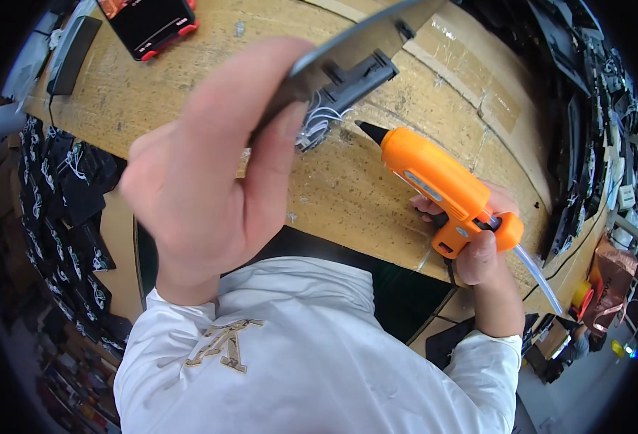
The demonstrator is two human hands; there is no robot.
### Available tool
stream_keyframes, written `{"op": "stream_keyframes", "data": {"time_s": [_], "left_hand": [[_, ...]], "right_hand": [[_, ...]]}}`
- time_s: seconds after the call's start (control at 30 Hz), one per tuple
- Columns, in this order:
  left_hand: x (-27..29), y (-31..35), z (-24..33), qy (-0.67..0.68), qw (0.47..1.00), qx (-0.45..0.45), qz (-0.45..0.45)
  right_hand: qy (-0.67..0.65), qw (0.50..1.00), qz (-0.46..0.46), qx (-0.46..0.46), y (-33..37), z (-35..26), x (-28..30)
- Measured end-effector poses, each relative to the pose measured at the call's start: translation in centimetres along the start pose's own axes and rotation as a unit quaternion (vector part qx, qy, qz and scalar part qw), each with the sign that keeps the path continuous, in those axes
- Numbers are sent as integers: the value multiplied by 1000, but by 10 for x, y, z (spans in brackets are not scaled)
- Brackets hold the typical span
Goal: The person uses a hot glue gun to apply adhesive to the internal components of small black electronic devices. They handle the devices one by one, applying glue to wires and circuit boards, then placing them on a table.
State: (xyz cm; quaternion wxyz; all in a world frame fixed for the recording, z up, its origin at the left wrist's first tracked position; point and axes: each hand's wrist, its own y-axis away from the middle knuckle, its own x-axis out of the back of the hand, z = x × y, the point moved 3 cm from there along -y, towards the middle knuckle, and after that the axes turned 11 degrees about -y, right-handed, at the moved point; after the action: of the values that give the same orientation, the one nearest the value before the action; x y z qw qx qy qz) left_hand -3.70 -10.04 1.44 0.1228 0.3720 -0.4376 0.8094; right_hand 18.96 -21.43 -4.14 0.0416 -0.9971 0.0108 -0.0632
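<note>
My left hand is raised close to the camera, its thumb and fingers pinching a dark flat panel by one end. The panel is tilted, with a black plastic part and thin white wires on its underside. In my right hand is an orange hot glue gun, gripped round its handle. Its black nozzle points up and left toward the wires, a short gap away from them. A clear glue stick sticks out of the gun's back end.
A phone with red corners lies at the far left of the wooden table, beside a dark grey bar-shaped device. Several black panels with wires are stacked on the left and along the right edge. Cardboard covers the table's far right.
</note>
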Motion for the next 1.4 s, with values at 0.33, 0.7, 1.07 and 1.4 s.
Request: {"op": "stream_keyframes", "data": {"time_s": [0.33,0.7,1.07,1.4], "left_hand": [[-8,8,-17,11,989,-1,147],[-7,10,-15,3,992,-3,125],[-8,13,-10,10,994,7,110],[-8,11,-11,22,994,21,102]], "right_hand": [[2,997,34,-70,-2,-1,-7],[67,996,46,-29,-5,-3,-12],[165,986,7,21,-2,-8,-12],[175,984,18,35,-3,-10,-15]]}}
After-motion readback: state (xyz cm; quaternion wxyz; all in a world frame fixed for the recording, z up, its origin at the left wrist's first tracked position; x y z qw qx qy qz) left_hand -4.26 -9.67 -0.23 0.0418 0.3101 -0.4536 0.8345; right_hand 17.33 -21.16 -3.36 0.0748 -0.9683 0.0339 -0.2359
